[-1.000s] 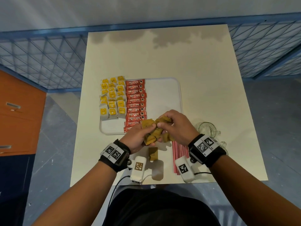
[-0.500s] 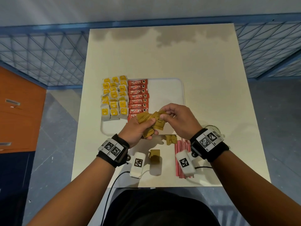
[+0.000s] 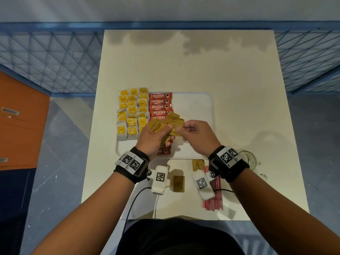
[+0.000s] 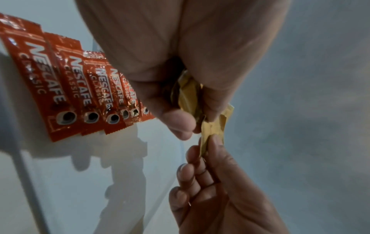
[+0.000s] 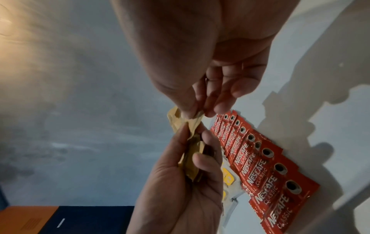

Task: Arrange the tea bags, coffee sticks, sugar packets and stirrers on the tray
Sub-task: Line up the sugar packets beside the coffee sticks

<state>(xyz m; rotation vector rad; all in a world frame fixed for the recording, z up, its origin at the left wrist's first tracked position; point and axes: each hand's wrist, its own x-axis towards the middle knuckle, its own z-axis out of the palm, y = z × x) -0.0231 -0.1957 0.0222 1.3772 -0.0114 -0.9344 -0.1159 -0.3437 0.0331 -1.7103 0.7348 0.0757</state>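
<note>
My left hand (image 3: 156, 137) grips a bunch of brown sugar packets (image 3: 166, 124) above the white tray (image 3: 195, 107). My right hand (image 3: 195, 133) pinches the end of one packet (image 4: 212, 131) from that bunch, also seen in the right wrist view as a crumpled packet (image 5: 192, 125). Yellow tea bags (image 3: 131, 113) lie in rows on the tray's left side. Red coffee sticks (image 3: 160, 103) lie in a column beside them. Two more sugar packets (image 3: 178, 183) lie on the table near me. Red-striped stirrers (image 3: 213, 197) lie under my right wrist.
A glass mug (image 3: 249, 159) stands on the cream table (image 3: 184, 67) right of my right wrist. The tray's right half is bare. Blue mesh fencing (image 3: 46, 61) surrounds the table, and an orange cabinet (image 3: 18, 122) stands at the left.
Both hands have moved away from me with the sugar packets, from the table's near part to above the tray. One packet stayed behind on the table near the stirrers.
</note>
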